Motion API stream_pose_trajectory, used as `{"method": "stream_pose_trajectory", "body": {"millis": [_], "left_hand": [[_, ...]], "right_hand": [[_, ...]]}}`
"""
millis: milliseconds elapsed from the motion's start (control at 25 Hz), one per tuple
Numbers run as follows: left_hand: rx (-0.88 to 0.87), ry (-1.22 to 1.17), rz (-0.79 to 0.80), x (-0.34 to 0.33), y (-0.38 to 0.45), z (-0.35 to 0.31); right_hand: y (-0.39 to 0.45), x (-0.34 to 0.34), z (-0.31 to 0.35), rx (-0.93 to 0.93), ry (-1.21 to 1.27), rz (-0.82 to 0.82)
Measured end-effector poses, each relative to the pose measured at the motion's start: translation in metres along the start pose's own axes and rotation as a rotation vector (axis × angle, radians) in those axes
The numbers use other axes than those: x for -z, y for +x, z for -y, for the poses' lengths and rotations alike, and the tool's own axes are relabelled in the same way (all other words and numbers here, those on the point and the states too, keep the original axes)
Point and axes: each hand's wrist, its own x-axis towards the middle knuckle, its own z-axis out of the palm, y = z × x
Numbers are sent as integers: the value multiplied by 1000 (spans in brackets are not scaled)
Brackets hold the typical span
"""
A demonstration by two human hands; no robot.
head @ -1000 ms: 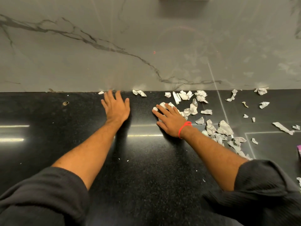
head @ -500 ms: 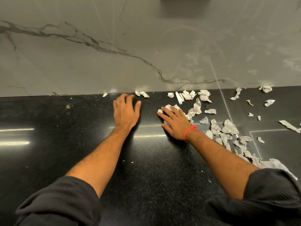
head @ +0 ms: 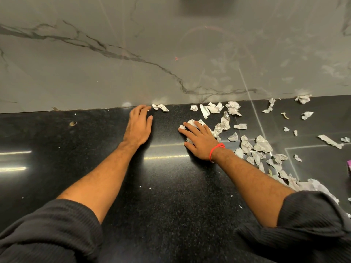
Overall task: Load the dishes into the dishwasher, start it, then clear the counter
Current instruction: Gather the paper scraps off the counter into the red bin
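Looks like we're in the clearing bit now — left hand flat and spread on the black desk by the wall, right hand spread over a clump of paper scraps, with most still scattered off right — plenty left.

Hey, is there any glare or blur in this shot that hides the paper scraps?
Head view: bright streaks of glare cross the black counter at left and between the left hand and right hand; the paper scraps stay sharp; the wall edge bows from the wide lens.
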Motion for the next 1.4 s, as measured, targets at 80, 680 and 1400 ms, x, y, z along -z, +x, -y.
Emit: {"method": "stream_pose_trajectory", "body": {"millis": [80,680,1400], "left_hand": [[-28,36,89,-12,9,-16],[-102,106,437,-91,27,-165],[-354,51,551,-157,-164,-319]], "right_hand": [[2,4,1,-5,-2,-12],[0,58,-107,-346,-4,125],[-263,4,-132,-296,70,-93]]}}
